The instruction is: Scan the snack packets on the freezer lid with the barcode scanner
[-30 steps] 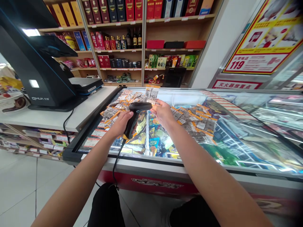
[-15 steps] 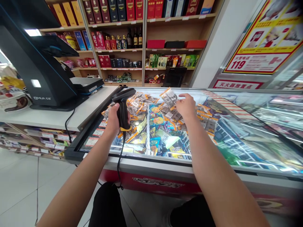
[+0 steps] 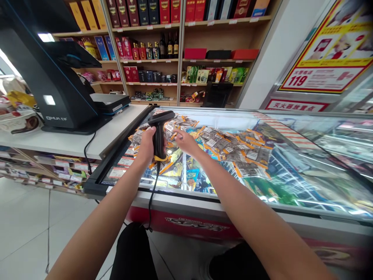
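Note:
A black barcode scanner (image 3: 159,136) with yellow trim is gripped upright by my left hand (image 3: 146,147), its cable hanging down in front. Just right of it, my right hand (image 3: 186,143) has its fingers closed at the edge of a small snack packet (image 3: 169,126) with a white label. That packet lies by the left pile of orange-edged packets (image 3: 140,134), partly behind the scanner. A second pile of similar packets (image 3: 230,144) is spread over the glass to the right of my right hand.
The packets lie on a chest freezer's glass top (image 3: 233,119), with bagged goods visible underneath. A checkout machine (image 3: 62,89) stands on the white counter (image 3: 115,132) at left. Shelves (image 3: 180,62) of boxes and bottles line the back.
My right hand has moved left from over the right pile to beside the scanner. The packet it held above that pile is no longer raised there. My left hand still holds the scanner.

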The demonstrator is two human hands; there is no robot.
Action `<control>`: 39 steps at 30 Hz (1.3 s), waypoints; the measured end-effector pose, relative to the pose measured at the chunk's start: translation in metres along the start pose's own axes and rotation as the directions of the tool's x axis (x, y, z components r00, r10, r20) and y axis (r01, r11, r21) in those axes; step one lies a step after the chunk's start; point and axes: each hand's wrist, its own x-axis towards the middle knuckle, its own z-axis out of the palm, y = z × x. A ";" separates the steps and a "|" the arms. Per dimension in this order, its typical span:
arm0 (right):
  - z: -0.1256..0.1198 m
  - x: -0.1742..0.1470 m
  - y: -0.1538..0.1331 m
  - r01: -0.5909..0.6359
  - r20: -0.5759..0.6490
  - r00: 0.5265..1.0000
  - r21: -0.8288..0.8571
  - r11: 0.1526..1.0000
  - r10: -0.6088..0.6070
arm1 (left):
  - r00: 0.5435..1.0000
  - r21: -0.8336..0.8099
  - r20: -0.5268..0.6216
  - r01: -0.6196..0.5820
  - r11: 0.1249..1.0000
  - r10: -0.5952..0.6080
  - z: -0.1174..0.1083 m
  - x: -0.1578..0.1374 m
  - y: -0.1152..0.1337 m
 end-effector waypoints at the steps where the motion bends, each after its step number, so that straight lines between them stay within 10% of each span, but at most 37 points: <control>1: 0.005 0.001 0.001 -0.014 0.014 1.000 0.043 0.999 0.014 | 1.000 0.000 0.006 0.005 1.000 -0.005 0.000 0.000 0.000; 9: -0.005 0.004 0.015 -0.034 -0.208 0.974 0.276 0.961 0.095 | 0.999 0.027 0.014 0.030 0.999 -0.031 0.000 0.002 0.000; 17: -0.058 0.003 0.019 0.148 -0.595 0.803 0.220 0.964 0.012 | 0.956 0.185 0.269 0.072 0.980 -0.121 -0.010 0.000 -0.006; 27: -0.078 0.003 0.018 0.198 -0.611 0.792 0.245 0.949 -0.007 | 0.899 0.361 0.393 0.042 0.932 -0.192 -0.011 -0.008 -0.001; 39: -0.090 0.002 0.022 0.093 -0.589 0.807 0.088 0.992 -0.023 | 0.932 0.235 0.343 0.035 0.971 -0.116 -0.011 -0.006 -0.002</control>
